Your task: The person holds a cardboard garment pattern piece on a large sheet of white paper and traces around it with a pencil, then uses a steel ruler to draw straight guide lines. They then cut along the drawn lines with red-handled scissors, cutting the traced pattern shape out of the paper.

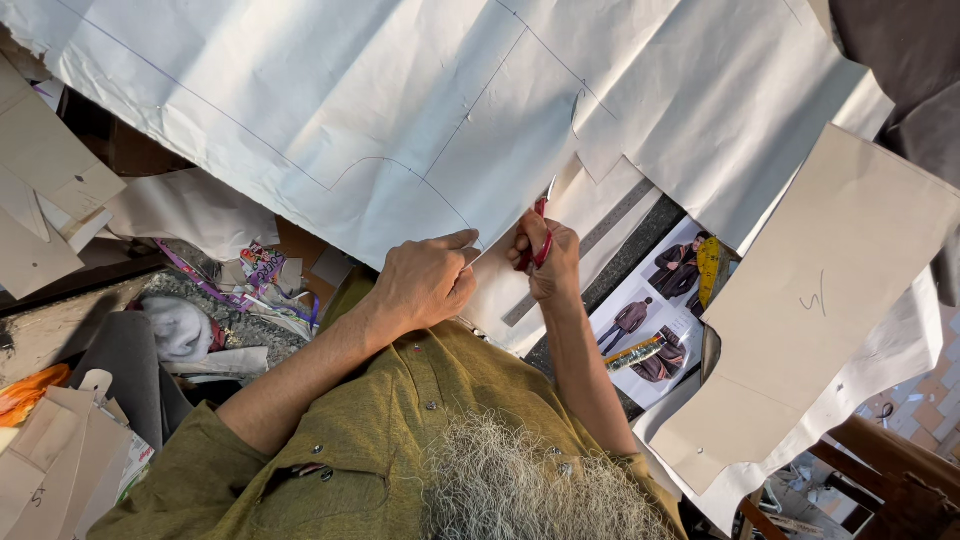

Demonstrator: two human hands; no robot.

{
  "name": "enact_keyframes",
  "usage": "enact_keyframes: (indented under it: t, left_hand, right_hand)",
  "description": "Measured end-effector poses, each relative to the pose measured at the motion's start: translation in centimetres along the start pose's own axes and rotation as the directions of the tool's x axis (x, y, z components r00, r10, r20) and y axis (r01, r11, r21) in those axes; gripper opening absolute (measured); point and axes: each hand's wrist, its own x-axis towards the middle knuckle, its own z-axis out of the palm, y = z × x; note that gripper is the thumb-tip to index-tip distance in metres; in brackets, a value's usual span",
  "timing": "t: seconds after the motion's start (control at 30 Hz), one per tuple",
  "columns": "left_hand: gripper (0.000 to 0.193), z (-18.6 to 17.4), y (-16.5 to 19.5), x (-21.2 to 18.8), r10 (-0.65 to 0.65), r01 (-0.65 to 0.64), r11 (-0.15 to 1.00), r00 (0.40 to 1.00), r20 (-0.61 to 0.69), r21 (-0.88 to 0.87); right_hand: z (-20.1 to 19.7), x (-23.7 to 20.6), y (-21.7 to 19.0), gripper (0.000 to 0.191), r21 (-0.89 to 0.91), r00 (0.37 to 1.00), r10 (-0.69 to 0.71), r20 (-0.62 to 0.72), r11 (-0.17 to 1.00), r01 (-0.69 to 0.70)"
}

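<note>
On the white pattern paper (420, 110), the right hand (548, 258) is gripping one pair of red-handled scissors (541, 225) while the left hand (428, 280) is pinching the paper's edge beside them.

A rectangular printed sheet (655, 320) with photographs of dark coats on a white ground lies just right of the scissor grip. A crumpled, multicoloured printed wrapper (262, 268) lies well left of the grip, beyond the other hand.
</note>
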Motion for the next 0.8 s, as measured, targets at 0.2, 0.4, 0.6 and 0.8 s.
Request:
enact_keyframes:
  t: [0.2,0.4,0.6,0.8]
  left_hand:
    - [0.036,-1.3,0.2,-0.1,0.008,-0.008,0.999,1.0,-0.001,-0.038]
    - [0.038,-2.9,0.5,-0.1,0.005,-0.006,0.998,1.0,-0.029,-0.06]
    - [0.035,-3.7,0.3,0.1,0.006,-0.01,0.996,0.999,-0.044,-0.087]
    - [0.038,-4.1,0.3,0.1,-0.001,0.002,0.997,1.0,0.02,-0.071]
  right_hand:
    - [0.9,1.1,1.3,0.044,0.097,0.999,-0.043,-0.003,0.994,0.043]
    - [2.2,0.8,1.2,0.043,0.153,0.998,-0.068,-0.002,0.986,0.067]
    - [2.8,1.2,1.3,0.043,0.165,0.997,-0.054,-0.051,0.984,0.062]
    - [3.0,2.0,1.3,0.042,0.155,0.995,-0.065,-0.075,0.985,0.076]
